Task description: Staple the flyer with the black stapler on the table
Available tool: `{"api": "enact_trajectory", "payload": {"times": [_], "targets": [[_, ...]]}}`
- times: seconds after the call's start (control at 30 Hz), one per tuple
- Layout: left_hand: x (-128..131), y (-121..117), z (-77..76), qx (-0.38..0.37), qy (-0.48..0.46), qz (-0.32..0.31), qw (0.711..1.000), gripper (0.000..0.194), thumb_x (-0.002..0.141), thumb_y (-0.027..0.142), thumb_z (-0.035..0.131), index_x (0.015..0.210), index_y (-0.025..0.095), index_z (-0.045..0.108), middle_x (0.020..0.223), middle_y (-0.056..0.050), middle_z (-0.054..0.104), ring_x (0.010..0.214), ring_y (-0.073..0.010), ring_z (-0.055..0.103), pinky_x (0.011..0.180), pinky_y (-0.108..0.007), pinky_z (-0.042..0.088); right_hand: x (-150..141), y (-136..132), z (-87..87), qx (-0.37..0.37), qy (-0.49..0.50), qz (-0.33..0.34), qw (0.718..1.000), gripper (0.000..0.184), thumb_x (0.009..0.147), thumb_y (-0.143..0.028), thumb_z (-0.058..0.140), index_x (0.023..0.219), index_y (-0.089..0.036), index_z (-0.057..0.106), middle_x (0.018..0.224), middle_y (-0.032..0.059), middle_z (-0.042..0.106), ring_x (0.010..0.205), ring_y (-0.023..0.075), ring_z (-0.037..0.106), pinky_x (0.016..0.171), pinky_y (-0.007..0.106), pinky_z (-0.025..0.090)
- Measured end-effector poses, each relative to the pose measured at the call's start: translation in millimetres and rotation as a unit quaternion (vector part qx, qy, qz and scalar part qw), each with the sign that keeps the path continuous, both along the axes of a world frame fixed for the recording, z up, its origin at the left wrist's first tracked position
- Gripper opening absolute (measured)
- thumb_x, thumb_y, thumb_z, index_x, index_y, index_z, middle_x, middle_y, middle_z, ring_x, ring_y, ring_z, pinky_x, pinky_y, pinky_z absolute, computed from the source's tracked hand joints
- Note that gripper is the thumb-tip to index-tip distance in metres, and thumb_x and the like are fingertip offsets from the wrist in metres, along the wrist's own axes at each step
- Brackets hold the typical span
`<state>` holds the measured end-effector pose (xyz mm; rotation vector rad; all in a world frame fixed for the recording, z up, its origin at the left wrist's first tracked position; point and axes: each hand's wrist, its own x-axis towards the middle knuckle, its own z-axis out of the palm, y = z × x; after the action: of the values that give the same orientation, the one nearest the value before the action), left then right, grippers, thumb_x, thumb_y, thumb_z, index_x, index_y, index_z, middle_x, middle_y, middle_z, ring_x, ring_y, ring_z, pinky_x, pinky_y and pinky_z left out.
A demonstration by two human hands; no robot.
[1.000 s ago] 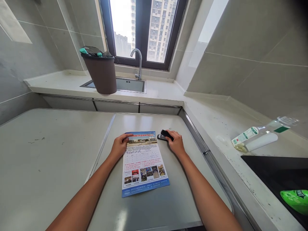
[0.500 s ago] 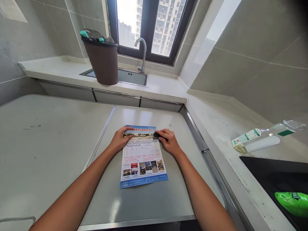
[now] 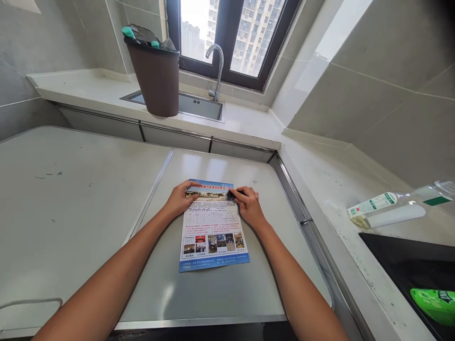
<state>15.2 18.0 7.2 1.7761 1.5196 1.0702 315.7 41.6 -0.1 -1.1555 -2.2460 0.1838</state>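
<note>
A printed flyer [image 3: 213,232] with blue bands and small photos lies flat on the light table. At its upper left corner is my left hand [image 3: 180,198], its fingers curled over the top edge and its thumb on the printed side. My right hand [image 3: 250,206] is closed around a small black object [image 3: 231,194] at the flyer's upper right edge. Fingers cover most of that object, so its kind cannot be made out.
Behind the table, a brown bin [image 3: 156,80] stands on the counter by the sink [image 3: 202,108] and its faucet [image 3: 219,71]. On the right counter are a clear plastic bottle [image 3: 398,206] lying on its side, a black surface [image 3: 384,255] and a green packet [image 3: 433,303].
The camera view has shifted slightly. Both hands keep their places at the flyer's upper corners, with the right fingers changing a little around the black object.
</note>
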Motion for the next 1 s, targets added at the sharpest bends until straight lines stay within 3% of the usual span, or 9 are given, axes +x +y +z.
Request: {"api": "enact_trajectory", "payload": {"times": [0.33,0.47,0.57,0.87,1.0], "targets": [[0,-2,2.6,-0.001,0.001,-0.004,1.000,0.032,0.083,0.025,0.067,0.114,0.022,0.073,0.118,-0.005,0.072,0.090,-0.0216,0.066,0.079,-0.033,0.053,-7,-5,5.0,0.014,-0.067,-0.026,0.997,0.051,0.097,-0.009,0.050,0.139,-0.034,0.062,0.119,0.0062,0.063,0.110,0.0233,0.052,0.102,0.042,0.033],[0,-2,2.5,-0.005,0.007,0.000,1.000,0.031,0.083,0.025,0.067,0.113,0.024,0.073,0.116,-0.004,0.072,0.088,-0.0209,0.066,0.077,-0.032,0.053,-10,-8,8.6,0.006,-0.106,-0.035,0.994,0.062,0.092,-0.002,0.048,0.141,-0.038,0.059,0.118,0.0066,0.062,0.110,0.0241,0.051,0.102,0.044,0.030],[0,-2,2.2,-0.002,0.005,0.001,1.000,0.032,0.083,0.024,0.067,0.114,0.023,0.072,0.117,-0.005,0.072,0.091,-0.0215,0.066,0.081,-0.033,0.053,-14,-10,12.2,0.001,-0.141,-0.049,0.989,0.071,0.086,0.003,0.047,0.141,-0.041,0.059,0.117,0.0072,0.060,0.110,0.0250,0.049,0.104,0.047,0.027],[1,-1,-0.9,0.004,-0.003,0.000,1.000,0.032,0.082,0.023,0.065,0.113,0.022,0.072,0.119,-0.004,0.072,0.095,-0.0224,0.066,0.086,-0.035,0.052,-29,-18,10.5,0.017,-0.189,-0.080,0.978,0.072,0.076,0.005,0.052,0.132,-0.040,0.064,0.120,0.0088,0.057,0.112,0.0301,0.045,0.113,0.062,0.014],[1,-1,-0.5,0.011,0.003,0.003,1.000,0.033,0.082,0.024,0.064,0.114,0.021,0.072,0.119,-0.006,0.072,0.096,-0.0233,0.066,0.085,-0.036,0.053,-24,-17,10.5,0.035,-0.165,-0.054,0.984,0.074,0.079,0.003,0.051,0.138,-0.040,0.058,0.120,0.0096,0.059,0.111,0.0304,0.047,0.110,0.060,0.021]]}}
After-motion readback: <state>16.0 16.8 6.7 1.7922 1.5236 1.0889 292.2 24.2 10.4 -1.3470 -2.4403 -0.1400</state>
